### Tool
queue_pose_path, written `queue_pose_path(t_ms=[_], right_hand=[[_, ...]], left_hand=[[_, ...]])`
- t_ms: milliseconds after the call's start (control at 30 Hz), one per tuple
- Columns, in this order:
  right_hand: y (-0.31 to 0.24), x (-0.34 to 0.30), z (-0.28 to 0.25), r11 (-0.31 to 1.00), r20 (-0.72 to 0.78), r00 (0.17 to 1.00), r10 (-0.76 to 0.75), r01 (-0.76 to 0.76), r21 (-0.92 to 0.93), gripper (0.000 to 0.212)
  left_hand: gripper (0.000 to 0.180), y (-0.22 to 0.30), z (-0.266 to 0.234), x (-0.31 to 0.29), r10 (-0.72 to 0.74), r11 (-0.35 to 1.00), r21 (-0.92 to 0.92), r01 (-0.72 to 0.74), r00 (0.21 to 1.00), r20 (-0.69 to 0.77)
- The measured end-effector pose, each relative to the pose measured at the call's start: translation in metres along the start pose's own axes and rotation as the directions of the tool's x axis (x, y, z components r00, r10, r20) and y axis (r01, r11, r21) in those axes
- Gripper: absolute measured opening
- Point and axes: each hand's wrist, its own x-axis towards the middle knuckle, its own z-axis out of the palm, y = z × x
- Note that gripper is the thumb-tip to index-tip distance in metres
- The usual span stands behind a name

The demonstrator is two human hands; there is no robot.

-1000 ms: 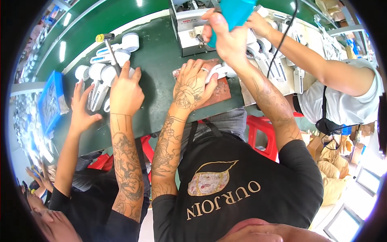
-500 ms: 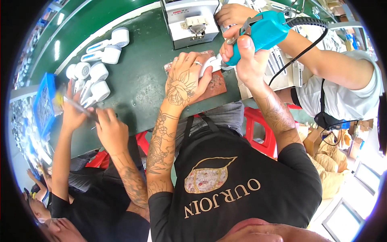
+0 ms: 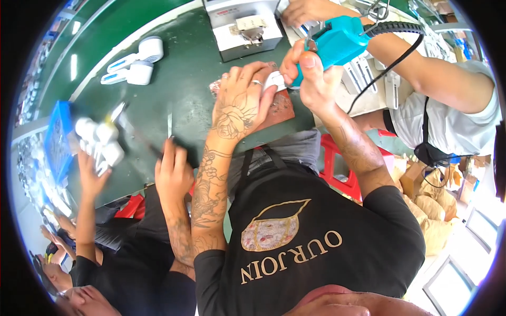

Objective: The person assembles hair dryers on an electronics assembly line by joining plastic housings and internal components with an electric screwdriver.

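**Both hands at work on a small white part over a green bench**

You are looking down at your own two hands above a dark green bench (image 3: 184, 79). Your left hand (image 3: 240, 108), tattooed and wearing a ring, lies palm down with its fingers curled over a small white part (image 3: 274, 80), pinning it against a reddish-brown pad (image 3: 276, 108) on the bench. Your right hand (image 3: 311, 79) is closed around the grip of a turquoise power screwdriver (image 3: 334, 42), thumb on top. The tool's nose points left and down into the white part, just beside your left fingertips. A black cable (image 3: 387, 68) runs from the back of the tool away to the right.

Directly behind your hands, further up the bench, stands a white box-shaped machine (image 3: 242, 26) with a metal fitting on its front. To its left lie two white handheld devices (image 3: 134, 63), side by side.

On your left, a second person in black reaches onto the bench: one hand (image 3: 174, 171) rests near the bench edge, and the other hand (image 3: 92, 176) is raised beneath a blurred cluster of white pieces (image 3: 100, 142), next to a blue tray (image 3: 55, 139).

On your right, a third person in a pale shirt stretches a bare arm (image 3: 421, 68) across, behind the screwdriver.
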Motion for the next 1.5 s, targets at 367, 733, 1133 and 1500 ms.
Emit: queue_pose_path(t_ms=[367,733,1133,1500], right_hand=[[-0.060,-0.042,0.000,0.936,-0.062,0.998,-0.002,0.023,0.350,0.069],[-0.061,-0.074,-0.032,0.988,-0.042,0.999,-0.029,0.035,0.152,0.072],[-0.064,-0.088,-0.039,0.982,-0.044,0.999,0.007,0.001,0.187,0.070],[-0.065,-0.100,-0.048,0.979,-0.010,1.000,-0.009,0.011,0.203,0.074]], left_hand=[[0.043,0.013,-0.047,-0.034,0.053,0.979,0.198,-0.042,0.997,-0.047],[0.037,-0.149,-0.148,-0.109,-0.325,0.828,0.389,0.404,0.911,-0.255],[0.036,0.048,0.065,0.124,0.023,0.989,0.144,-0.040,0.993,0.117],[0.038,-0.048,0.129,0.172,-0.258,0.833,-0.501,0.235,0.966,0.025]])
